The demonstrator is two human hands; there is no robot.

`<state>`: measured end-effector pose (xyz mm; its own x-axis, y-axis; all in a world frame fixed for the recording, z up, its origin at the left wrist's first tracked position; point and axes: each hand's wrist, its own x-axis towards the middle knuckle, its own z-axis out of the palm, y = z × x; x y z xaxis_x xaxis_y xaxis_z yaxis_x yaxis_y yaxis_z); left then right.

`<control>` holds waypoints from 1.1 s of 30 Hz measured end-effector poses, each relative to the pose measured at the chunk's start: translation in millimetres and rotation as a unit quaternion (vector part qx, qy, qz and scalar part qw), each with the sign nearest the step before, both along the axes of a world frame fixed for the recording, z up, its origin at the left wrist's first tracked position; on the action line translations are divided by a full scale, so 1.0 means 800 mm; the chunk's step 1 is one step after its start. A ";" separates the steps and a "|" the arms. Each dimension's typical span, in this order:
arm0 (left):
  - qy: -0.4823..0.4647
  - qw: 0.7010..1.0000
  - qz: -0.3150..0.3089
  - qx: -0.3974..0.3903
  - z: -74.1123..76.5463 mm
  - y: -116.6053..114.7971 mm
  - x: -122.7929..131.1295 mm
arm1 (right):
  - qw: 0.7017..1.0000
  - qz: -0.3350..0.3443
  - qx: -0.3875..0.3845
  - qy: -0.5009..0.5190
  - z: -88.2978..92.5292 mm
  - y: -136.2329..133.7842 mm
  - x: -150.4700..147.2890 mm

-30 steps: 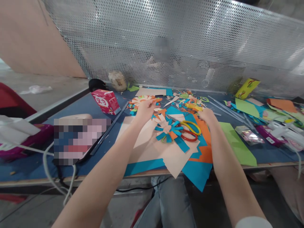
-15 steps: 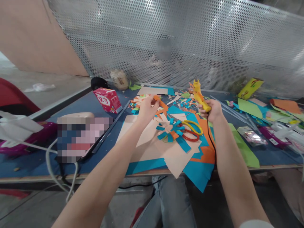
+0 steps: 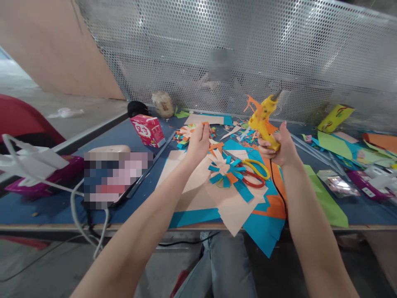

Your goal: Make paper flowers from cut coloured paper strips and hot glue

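Note:
My right hand grips the handle of a yellow glue gun and holds it raised, nozzle up and to the right. Orange paper scraps cling to the gun, and a dark cord hangs from its handle. The fingers of my left hand are closed at a small piece of orange paper, mostly hidden behind them. A blue, peach and orange paper flower lies on peach paper sheets. Touching it are scissors with yellow and red handles. Beyond my left hand lies a multicoloured fringed paper pile.
On the left are a pink box, a blurred-out device, and white cables. A perforated metal panel closes off the table's back. To the right lie green sheets, a clear packet and a yellow box.
My right hand has turned the glue gun so its nozzle tips up and right, with the thumb now raised. My left fingers have straightened and cover more of the orange paper. The view shifts slightly.

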<state>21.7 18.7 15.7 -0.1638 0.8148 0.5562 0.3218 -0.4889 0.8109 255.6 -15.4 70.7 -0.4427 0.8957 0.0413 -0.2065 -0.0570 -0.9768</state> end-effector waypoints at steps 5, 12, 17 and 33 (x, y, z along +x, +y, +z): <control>0.073 0.978 -0.031 0.192 0.013 -0.018 0.001 | 0.998 0.040 0.005 -0.055 -0.006 -0.002 -0.009; 0.219 0.920 -0.007 0.325 0.027 -0.033 0.003 | 0.991 0.059 0.005 -0.120 -0.011 -0.007 -0.022; 0.238 0.926 0.042 0.289 0.016 -0.026 0.002 | 0.986 0.075 0.017 -0.147 -0.010 -0.009 -0.025; 0.279 0.960 0.006 0.024 0.024 0.005 0.023 | 0.968 -0.224 0.115 0.012 0.001 0.008 -0.003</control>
